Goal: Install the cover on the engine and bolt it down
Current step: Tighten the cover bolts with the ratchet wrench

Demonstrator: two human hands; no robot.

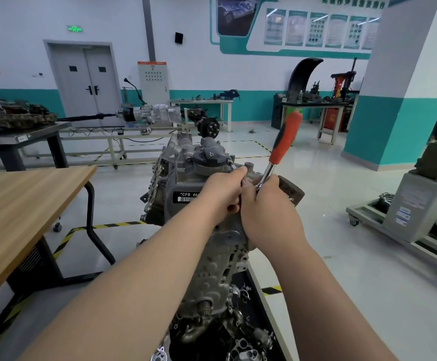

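The grey engine (181, 165) stands upright in the middle of the view, its cover (183, 188) bearing a black label that reads "CFB". A ratchet wrench (284, 142) with a red and black handle points up and to the right. My right hand (269, 212) grips the ratchet at its metal head end, on top of the engine. My left hand (222, 190) pinches the socket extension (234, 167) with its fingertips, just left of the ratchet head. The bolt under the socket is hidden by my fingers.
A wooden table (27, 204) stands to the left. Loose metal parts (238, 334) lie in a black tray below the engine. A wheeled stand with another unit (418, 207) is on the right, a teal and white pillar (394, 100) behind it. Workbenches line the back wall.
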